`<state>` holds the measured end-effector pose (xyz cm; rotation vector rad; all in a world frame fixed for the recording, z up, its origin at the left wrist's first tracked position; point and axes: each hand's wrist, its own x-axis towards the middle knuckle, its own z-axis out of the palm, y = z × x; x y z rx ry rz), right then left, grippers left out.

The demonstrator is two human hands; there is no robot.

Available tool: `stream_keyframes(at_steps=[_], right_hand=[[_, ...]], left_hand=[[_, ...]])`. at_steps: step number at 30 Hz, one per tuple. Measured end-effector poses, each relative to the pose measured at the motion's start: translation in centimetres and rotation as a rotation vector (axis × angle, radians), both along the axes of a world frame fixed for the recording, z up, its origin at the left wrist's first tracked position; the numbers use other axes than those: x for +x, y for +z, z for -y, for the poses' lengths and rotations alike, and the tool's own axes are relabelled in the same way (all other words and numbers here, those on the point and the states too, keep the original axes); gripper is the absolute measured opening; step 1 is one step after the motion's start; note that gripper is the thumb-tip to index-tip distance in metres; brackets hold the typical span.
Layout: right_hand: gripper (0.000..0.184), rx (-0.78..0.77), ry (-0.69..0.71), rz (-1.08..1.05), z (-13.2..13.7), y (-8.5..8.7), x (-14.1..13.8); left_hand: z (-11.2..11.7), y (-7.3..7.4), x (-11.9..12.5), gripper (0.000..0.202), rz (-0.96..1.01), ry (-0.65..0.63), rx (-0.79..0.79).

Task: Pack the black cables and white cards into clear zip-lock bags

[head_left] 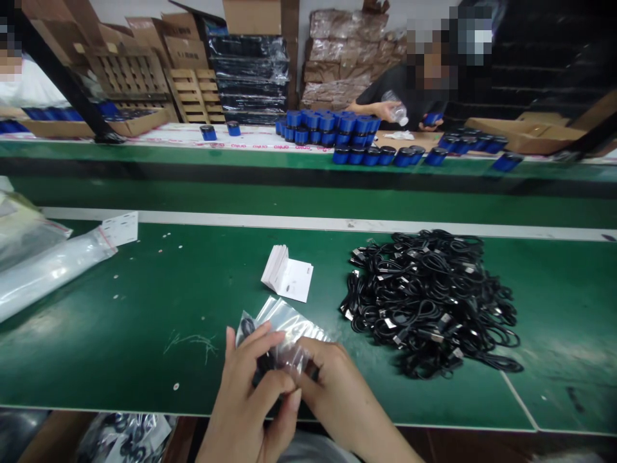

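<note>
Near the bench's front edge, my left hand [253,382] and my right hand [330,376] both grip a small clear plastic bag [290,360]. A black cable [247,325] shows through the bag, partly hidden by my left fingers. Under and just beyond my hands lies a stack of clear plastic bags [294,321]. Farther off, a folded stack of white leaflets [289,275] stands partly fanned on the green bench. To my right is a large heap of bundled black USB cables [429,302].
At left lie a long roll of plastic bags [58,270] and a white card [120,228]. Below the edge, a bag of packed cables [125,437] shows. Across the bench, blue jars [328,128] stand in rows near a co-worker [409,90] holding a clear bottle.
</note>
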<state>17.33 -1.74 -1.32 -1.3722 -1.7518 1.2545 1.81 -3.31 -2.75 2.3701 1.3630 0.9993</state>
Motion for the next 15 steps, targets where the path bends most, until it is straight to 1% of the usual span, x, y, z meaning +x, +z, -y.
stream_keyframes(at_steps=[1, 3, 4, 5, 6, 7, 9, 10, 11, 12, 13, 15], right_hand=[[0.020, 0.008, 0.021, 0.031, -0.1, 0.3, 0.3], [0.020, 0.018, 0.081, 0.065, -0.3, 1.0, 0.8], [0.020, 0.020, 0.114, 0.062, -0.3, 1.3, 1.0], [0.020, 0.009, 0.132, 0.037, -0.4, 1.5, 1.0], [0.020, -0.019, 0.124, -0.015, -0.4, 1.7, 1.1], [0.018, -0.062, 0.094, -0.088, -0.4, 1.8, 1.1], [0.010, -0.156, -0.007, -0.258, -0.4, 1.7, 1.1], [0.008, -0.193, -0.048, -0.336, -0.4, 1.5, 1.1], [0.012, -0.214, -0.073, -0.390, -0.3, 1.4, 1.2], [0.017, -0.221, -0.084, -0.413, -0.3, 1.1, 1.3], [0.020, -0.221, -0.086, -0.410, -0.2, 0.9, 1.5], [0.014, -0.217, -0.085, -0.357, 0.0, 0.5, 1.7]], left_hand=[[-0.4, 0.3, -0.5, 0.007, -0.055, -0.022, -0.021], [-1.3, 1.1, -1.5, 0.043, -0.138, -0.064, -0.075], [-1.7, 1.6, -1.9, 0.056, -0.154, -0.084, -0.120], [-2.1, 2.1, -2.1, 0.060, -0.155, -0.103, -0.190], [-2.4, 2.5, -2.2, 0.057, -0.141, -0.115, -0.290], [-2.6, 2.9, -2.1, 0.048, -0.112, -0.121, -0.407], [-2.9, 3.3, -1.7, 0.028, -0.006, -0.101, -0.619], [-2.9, 3.4, -1.5, 0.018, 0.059, -0.079, -0.684], [-2.8, 3.4, -1.3, 0.011, 0.117, -0.056, -0.719], [-2.8, 3.3, -1.1, 0.008, 0.166, -0.031, -0.725], [-2.7, 3.1, -1.0, 0.011, 0.202, -0.007, -0.718], [-2.6, 2.9, -0.9, 0.017, 0.234, 0.016, -0.713]])
